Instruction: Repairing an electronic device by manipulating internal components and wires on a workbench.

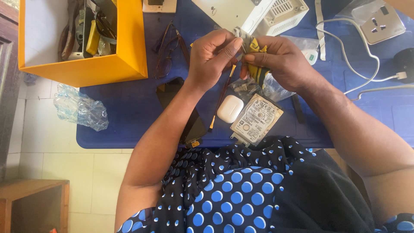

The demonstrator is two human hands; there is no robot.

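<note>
A person in a blue polka-dot garment works over a blue table (129,112), seen from above.

At ten o'clock, one yellow box (86,67) sits open with hand tools stood inside, within arm's reach. Below it, at nine o'clock, one crumpled clear plastic bag (82,110) hangs off the table's left edge. One pair of spectacles (166,51) lies folded just right of the box, set aside.

At centre, toward twelve o'clock, the left hand (211,58) is closed, thumb and fingers pinching a small metal part (242,39) that juts up between the two hands. A thin orange-handled tool (222,97) slants down from under this hand; whether the hand grips it cannot be told. The right hand (280,60) is curled shut round a yellow-and-dark bundle (255,64), likely to steady it while the left works at the top; what the bundle is cannot be made out.

Just beneath the hands lie one dark phone (192,125), one white earbud case (230,108) and one bare hard drive (256,119), label up, the case touching the drive's left edge. A clear bag of small parts (271,88) rests under the right wrist.

At one o'clock stands one white vented casing (280,15); at two o'clock, one wall socket plate (381,22) with a white cable (358,64) looping below it.
</note>
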